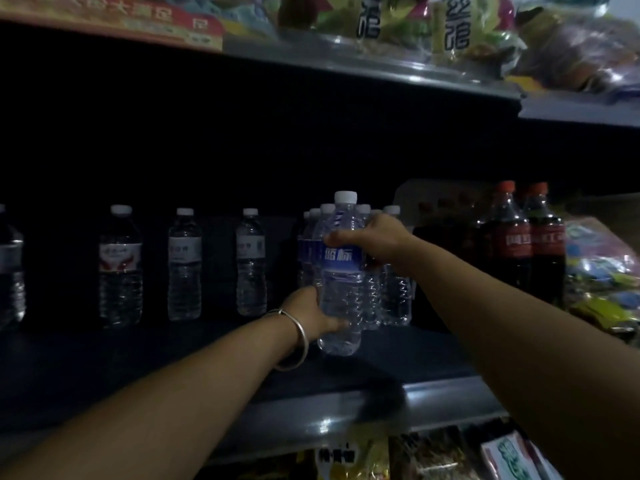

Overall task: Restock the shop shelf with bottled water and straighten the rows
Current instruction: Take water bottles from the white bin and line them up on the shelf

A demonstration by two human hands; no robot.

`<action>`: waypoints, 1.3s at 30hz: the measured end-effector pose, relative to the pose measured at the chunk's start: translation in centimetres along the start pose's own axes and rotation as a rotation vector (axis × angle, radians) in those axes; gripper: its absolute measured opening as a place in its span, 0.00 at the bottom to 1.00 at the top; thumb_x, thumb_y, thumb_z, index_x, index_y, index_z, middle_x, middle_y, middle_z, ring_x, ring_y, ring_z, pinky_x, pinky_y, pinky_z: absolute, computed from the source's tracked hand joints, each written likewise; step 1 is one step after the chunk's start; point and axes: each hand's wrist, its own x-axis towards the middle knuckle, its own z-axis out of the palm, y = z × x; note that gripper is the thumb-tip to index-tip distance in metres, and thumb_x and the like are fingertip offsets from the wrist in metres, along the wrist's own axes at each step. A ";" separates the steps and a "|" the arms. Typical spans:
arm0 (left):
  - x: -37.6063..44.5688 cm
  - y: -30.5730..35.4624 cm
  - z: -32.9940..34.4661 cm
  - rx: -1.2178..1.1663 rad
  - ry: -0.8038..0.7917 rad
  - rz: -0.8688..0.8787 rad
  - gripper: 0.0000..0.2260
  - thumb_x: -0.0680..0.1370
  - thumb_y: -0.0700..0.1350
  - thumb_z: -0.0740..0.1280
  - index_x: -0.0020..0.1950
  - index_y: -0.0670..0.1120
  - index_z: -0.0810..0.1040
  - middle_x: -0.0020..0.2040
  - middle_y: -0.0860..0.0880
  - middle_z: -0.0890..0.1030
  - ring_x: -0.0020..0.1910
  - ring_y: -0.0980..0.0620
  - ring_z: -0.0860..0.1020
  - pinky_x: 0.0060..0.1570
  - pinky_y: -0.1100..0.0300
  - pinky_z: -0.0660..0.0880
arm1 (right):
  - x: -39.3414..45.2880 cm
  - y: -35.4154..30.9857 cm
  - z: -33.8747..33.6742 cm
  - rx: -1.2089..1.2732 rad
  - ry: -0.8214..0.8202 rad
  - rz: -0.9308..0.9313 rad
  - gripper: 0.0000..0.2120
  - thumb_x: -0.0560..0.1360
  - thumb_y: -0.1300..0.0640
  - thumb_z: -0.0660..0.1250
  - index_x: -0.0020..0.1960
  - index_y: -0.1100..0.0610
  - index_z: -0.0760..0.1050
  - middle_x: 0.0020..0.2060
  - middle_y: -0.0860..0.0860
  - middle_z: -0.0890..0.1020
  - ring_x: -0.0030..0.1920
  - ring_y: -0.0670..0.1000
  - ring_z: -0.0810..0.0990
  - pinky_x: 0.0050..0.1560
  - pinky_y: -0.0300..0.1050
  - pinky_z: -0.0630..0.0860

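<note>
I had the blue-labelled water bottle upright at the front of its row on the shelf, my right hand wrapped around its label, my left hand seemingly cupping its base, row directly behind.

held bottle label "商标", snack bags "记"

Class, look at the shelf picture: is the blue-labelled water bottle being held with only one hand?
No: the left hand grips the blue-labelled bottle low down while the right hand holds its upper part.
</note>
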 end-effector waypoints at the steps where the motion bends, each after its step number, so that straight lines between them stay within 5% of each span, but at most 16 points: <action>1: 0.4 -0.2 0.3 0.004 0.002 -0.006 0.16 0.70 0.37 0.73 0.56 0.41 0.78 0.56 0.43 0.81 0.56 0.46 0.79 0.63 0.50 0.73 | 0.4 0.3 0.0 0.002 -0.009 -0.001 0.25 0.64 0.47 0.77 0.51 0.65 0.77 0.46 0.61 0.82 0.44 0.58 0.83 0.43 0.54 0.82; 7: 2.3 -1.0 1.4 0.101 0.049 -0.013 0.17 0.72 0.40 0.72 0.60 0.40 0.77 0.58 0.44 0.80 0.58 0.46 0.78 0.62 0.54 0.73 | 1.7 1.6 0.3 0.018 -0.056 0.015 0.24 0.66 0.45 0.76 0.52 0.62 0.77 0.44 0.56 0.81 0.38 0.51 0.80 0.31 0.41 0.78; 16: 3.3 -1.4 1.8 0.138 0.078 -0.029 0.18 0.71 0.42 0.73 0.59 0.40 0.78 0.57 0.42 0.80 0.56 0.45 0.79 0.61 0.51 0.74 | 0.3 3.6 0.1 -0.022 -0.329 0.176 0.23 0.65 0.52 0.77 0.56 0.61 0.74 0.51 0.58 0.79 0.50 0.57 0.80 0.45 0.52 0.82; 30: 3.2 -1.4 2.1 0.211 0.135 -0.079 0.22 0.68 0.47 0.75 0.58 0.39 0.78 0.56 0.41 0.81 0.55 0.43 0.79 0.59 0.50 0.75 | -0.9 3.2 0.8 -0.044 -0.216 0.185 0.22 0.69 0.52 0.73 0.56 0.63 0.72 0.47 0.58 0.79 0.48 0.56 0.81 0.45 0.49 0.82; 39: -0.5 0.8 1.3 0.406 0.193 -0.035 0.16 0.73 0.42 0.69 0.59 0.38 0.77 0.59 0.39 0.79 0.57 0.42 0.78 0.57 0.55 0.74 | -3.8 2.4 1.7 -0.185 0.004 0.184 0.18 0.70 0.49 0.72 0.50 0.62 0.73 0.45 0.58 0.77 0.41 0.52 0.78 0.43 0.45 0.79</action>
